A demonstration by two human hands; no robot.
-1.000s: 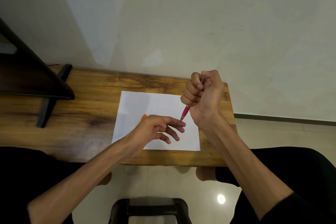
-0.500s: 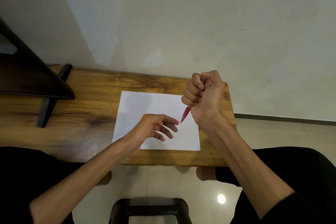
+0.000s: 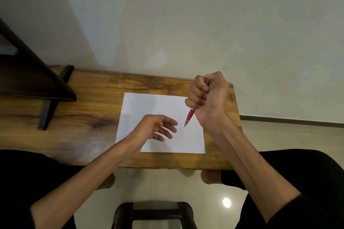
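At the far left a dark stand (image 3: 28, 80) sits on the wooden table (image 3: 83, 117), with one black foot (image 3: 46, 113) planted on the boards. The table runs along a pale wall (image 3: 186, 15) and ends at the right, where the tiled floor (image 3: 279, 135) begins.

A white sheet of paper (image 3: 149, 104) lies flat on the right half of the table, its near edge close to the table's front edge. What shows of the sheet is plain white.

The left hand (image 3: 154, 128) is over the lower middle of the paper, palm down, with the fingers loosely spread and slightly curled, and it holds nothing. From this angle I cannot tell whether its fingertips touch the sheet.

Just to its right is a red pen (image 3: 189, 116), slanting down and to the left. Its fine tip is near the left hand's fingertips and seems to hang just above the paper. Any print on the barrel is too small to read.

The right hand (image 3: 208, 96) grips the pen in a fist, all fingers wrapped round the upper barrel, whose top end shows by the thumb. This hand is raised over the paper's far right corner.

Below the table a bare foot (image 3: 210, 176) rests on the floor, and a dark stool (image 3: 154, 214) stands at the bottom edge.
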